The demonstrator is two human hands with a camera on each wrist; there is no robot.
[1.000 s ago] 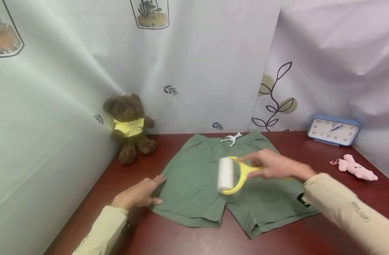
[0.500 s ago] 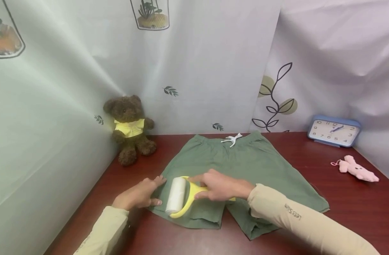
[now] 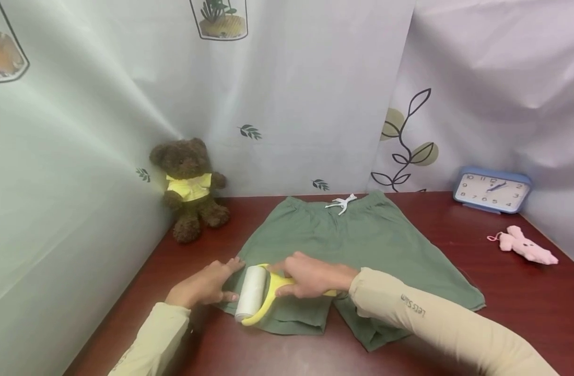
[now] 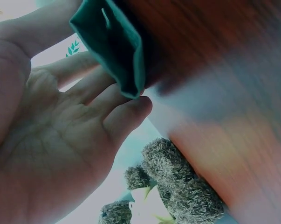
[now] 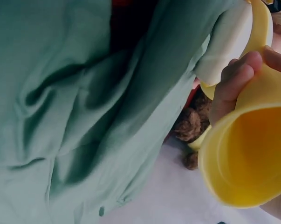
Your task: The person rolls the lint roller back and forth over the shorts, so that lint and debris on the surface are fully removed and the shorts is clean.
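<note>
Green shorts (image 3: 366,240) with a white drawstring lie spread on the dark red table. My right hand (image 3: 310,277) grips the yellow handle of a lint roller (image 3: 252,293). Its white roll rests on the left leg of the shorts, close to my left thumb. In the right wrist view the fingers wrap the hollow yellow handle (image 5: 245,154). At the left edge of the shorts, my left hand (image 3: 204,284) lies with its fingers extended on the fabric. From the left wrist, the fingers touch the folded leg edge (image 4: 114,51); the fingertips are partly hidden by it.
A brown teddy bear (image 3: 188,180) in a yellow top sits at the back left by the wall. To the right stand a blue clock (image 3: 492,190) and a small pink plush toy (image 3: 526,246). Printed curtain walls (image 3: 315,104) enclose the table (image 3: 254,360).
My right hand has carried the lint roller leftward and toward me, from the middle of the shorts to the left leg's lower edge. The left hand has stayed in place.
</note>
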